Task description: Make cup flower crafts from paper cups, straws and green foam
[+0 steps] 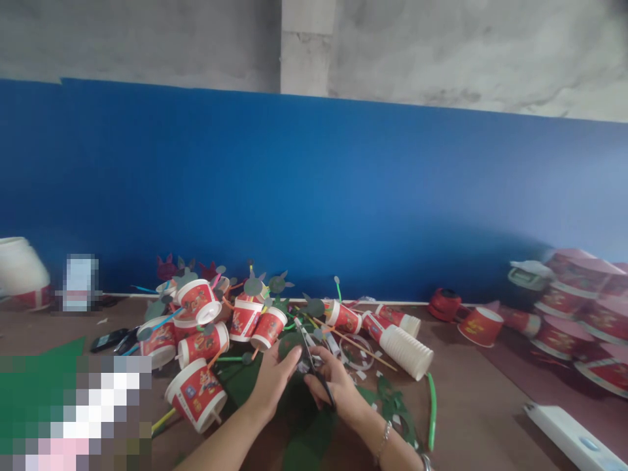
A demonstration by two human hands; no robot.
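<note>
In the lower middle, my left hand [275, 376] pinches a dark green piece of paper [289, 345]. My right hand [336, 383] grips a pair of scissors [321, 383] with black handles, its blades pointing up and away beside the paper. Whether the blades touch the paper I cannot tell. Below both hands lies a larger dark green sheet [307, 438]. Just left of my left hand, a red-and-white paper cup [269, 328] lies tilted in a heap of similar cups with paper animal heads and coloured straws. Green paper offcuts [400, 409] lie near my right wrist.
A stack of paper cups [406, 352] lies on its side at the right, near a roll of clear tape [357, 353] and a bent green tube [432, 412]. Many red cups [562, 337] pile up far right, by a white box [574, 435]. A blue panel [314, 196] stands behind the table.
</note>
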